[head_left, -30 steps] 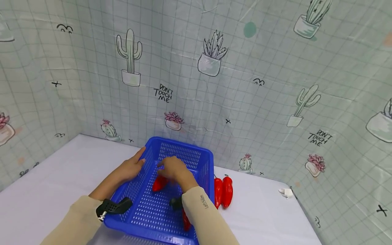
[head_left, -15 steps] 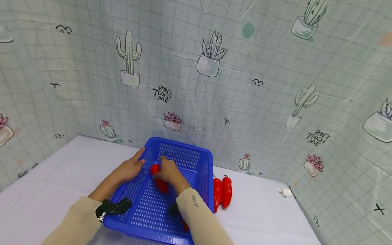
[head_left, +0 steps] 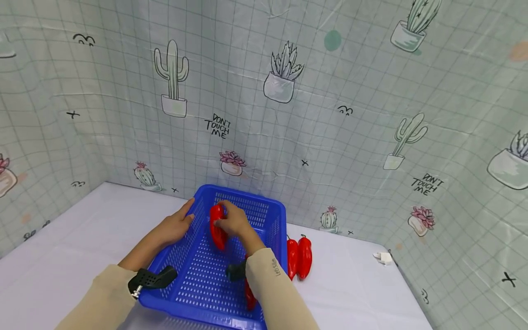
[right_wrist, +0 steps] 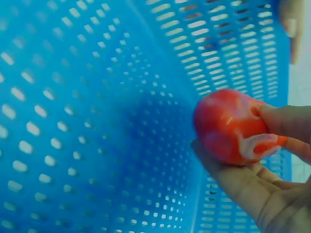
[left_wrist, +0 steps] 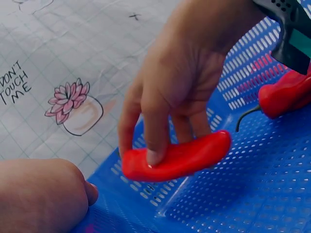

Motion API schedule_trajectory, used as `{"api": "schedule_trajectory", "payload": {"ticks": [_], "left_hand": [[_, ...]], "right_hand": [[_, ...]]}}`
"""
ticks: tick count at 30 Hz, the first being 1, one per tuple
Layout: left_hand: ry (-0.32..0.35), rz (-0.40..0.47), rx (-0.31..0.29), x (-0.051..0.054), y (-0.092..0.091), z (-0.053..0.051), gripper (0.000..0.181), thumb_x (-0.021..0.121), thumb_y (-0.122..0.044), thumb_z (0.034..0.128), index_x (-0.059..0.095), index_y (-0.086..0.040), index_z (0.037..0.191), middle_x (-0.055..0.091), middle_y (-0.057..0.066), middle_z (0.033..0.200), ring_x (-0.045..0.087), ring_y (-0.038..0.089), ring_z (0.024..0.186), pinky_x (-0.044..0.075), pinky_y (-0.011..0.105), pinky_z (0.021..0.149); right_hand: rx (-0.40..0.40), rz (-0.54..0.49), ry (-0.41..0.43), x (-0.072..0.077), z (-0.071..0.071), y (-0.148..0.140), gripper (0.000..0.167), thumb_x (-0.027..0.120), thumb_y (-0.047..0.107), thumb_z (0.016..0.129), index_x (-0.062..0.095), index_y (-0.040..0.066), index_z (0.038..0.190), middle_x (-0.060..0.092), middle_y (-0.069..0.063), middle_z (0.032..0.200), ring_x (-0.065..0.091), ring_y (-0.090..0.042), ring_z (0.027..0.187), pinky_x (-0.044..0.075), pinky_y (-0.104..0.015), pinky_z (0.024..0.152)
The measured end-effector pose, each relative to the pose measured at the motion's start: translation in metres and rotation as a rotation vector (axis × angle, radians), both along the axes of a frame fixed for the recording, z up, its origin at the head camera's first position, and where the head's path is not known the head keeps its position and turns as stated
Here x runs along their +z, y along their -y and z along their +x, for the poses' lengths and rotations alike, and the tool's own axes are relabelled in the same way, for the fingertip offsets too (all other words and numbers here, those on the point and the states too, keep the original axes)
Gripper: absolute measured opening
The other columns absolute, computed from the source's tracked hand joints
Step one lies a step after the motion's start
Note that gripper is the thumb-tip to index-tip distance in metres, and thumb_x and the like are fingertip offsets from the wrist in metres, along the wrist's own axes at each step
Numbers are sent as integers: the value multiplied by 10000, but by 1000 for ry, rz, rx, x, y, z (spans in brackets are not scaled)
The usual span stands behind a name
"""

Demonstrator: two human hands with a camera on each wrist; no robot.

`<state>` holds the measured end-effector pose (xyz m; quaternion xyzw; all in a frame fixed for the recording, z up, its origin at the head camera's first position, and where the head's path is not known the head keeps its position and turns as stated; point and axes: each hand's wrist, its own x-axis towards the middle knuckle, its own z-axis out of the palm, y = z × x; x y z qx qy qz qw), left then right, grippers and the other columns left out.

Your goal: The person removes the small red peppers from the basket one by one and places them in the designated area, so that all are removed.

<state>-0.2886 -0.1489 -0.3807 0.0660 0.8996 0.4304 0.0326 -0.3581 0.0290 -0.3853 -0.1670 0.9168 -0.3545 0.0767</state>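
My right hand point(head_left: 236, 221) pinches a long red pepper point(head_left: 217, 229) inside the blue plastic basket point(head_left: 191, 270). In the left wrist view the pepper point(left_wrist: 180, 158) is held between thumb and fingers, above the basket floor. The right wrist view has its rounded end point(right_wrist: 223, 126) close by. My left hand point(head_left: 175, 228) grips the basket's left wall near the far corner; some of its fingers are hidden behind the wall. A second red pepper point(head_left: 250, 295) lies in the basket by the right wall, partly hidden under my right sleeve; its green stem shows in the left wrist view.
Two more red peppers point(head_left: 304, 257) lie on the white table point(head_left: 350, 293) just outside the basket's right wall. A small white crumpled scrap point(head_left: 383, 257) is near the table's right edge. A cactus-printed curtain point(head_left: 288, 137) rises behind the table.
My right hand has taken hold of the pepper and raised it, turning it more upright. The left hand and the basket stay in place.
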Motion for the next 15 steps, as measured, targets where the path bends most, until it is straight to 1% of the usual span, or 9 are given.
{"api": "schedule_trajectory", "payload": {"ticks": [2, 5, 10, 13, 15], "left_hand": [[-3, 0, 0, 0, 0, 1, 582, 319, -138, 1051, 77, 49, 1546, 281, 400, 1484, 332, 586, 1331, 301, 678, 1060], [-7, 0, 1, 1, 0, 1, 580, 318, -133, 1049, 80, 55, 1544, 278, 402, 1483, 326, 587, 1333, 294, 678, 1064], [-16, -7, 3, 2, 0, 2, 576, 313, -127, 1047, 84, 59, 1542, 275, 402, 1483, 317, 589, 1336, 285, 682, 1066], [-21, -8, 1, 2, -1, 1, 574, 314, -125, 1047, 88, 60, 1541, 280, 400, 1483, 324, 587, 1334, 293, 680, 1063], [-20, -8, -1, 2, -1, 1, 574, 316, -126, 1048, 90, 59, 1542, 286, 399, 1481, 334, 585, 1331, 302, 677, 1060]], "right_hand": [[-28, -66, 22, 3, 0, -2, 547, 718, 68, 874, 532, 106, 1388, 625, -207, 1229, 659, -330, 1010, 600, -435, 656], [-71, -154, 61, 7, -1, -4, 540, 741, 59, 856, 557, 92, 1362, 638, -223, 1187, 670, -346, 982, 597, -430, 607], [-104, -311, 133, 17, 1, -8, 549, 739, -2, 837, 561, 64, 1353, 657, -248, 1107, 678, -367, 948, 588, -494, 615], [-107, -372, 155, 22, 0, -9, 559, 747, -8, 831, 565, 83, 1352, 659, -240, 1092, 682, -350, 938, 586, -509, 627], [-113, -387, 153, 26, -1, -9, 563, 756, 5, 829, 569, 105, 1350, 655, -224, 1085, 682, -329, 928, 590, -489, 621]]}}
